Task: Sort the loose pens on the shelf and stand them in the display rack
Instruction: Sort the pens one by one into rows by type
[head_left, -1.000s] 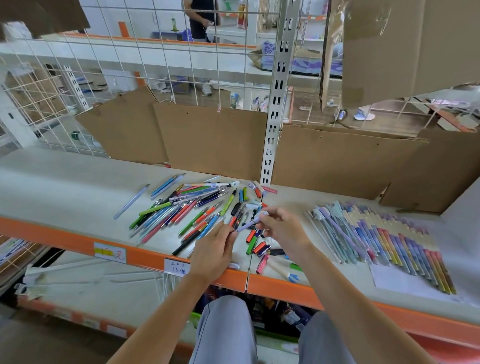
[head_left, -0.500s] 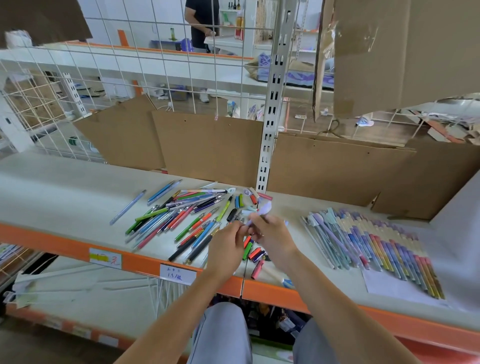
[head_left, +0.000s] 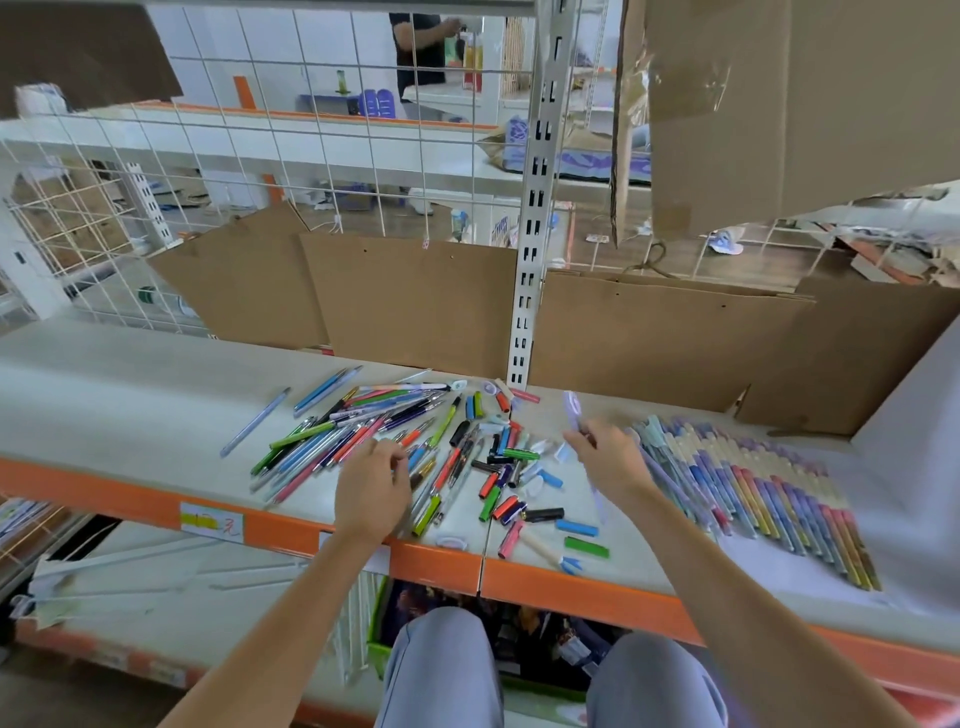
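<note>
A loose pile of coloured pens (head_left: 363, 426) lies on the white shelf (head_left: 130, 395), left of centre. Several short caps and pen parts (head_left: 511, 467) are scattered to its right. My left hand (head_left: 371, 491) hovers over the pile's near edge with fingers loosely bent, and I see nothing held in it. Between the pile and the sorted row, my right hand (head_left: 610, 460) pinches a pale purple pen (head_left: 574, 410), blurred and pointing up and away. A neat row of purple, blue, red and yellow pens (head_left: 753, 483) lies flat on a white sheet at the right.
Brown cardboard sheets (head_left: 415, 301) lean along the shelf's back, split by a slotted metal upright (head_left: 525, 312). A wire grid (head_left: 156, 171) stands behind. The orange front edge (head_left: 441, 564) carries price labels. A green crate (head_left: 384, 644) sits below. A person (head_left: 415, 47) stands far behind.
My hands have parted. The left has moved left and down onto the loose pile; the right has carried the purple pen to the right, toward the sorted row.
</note>
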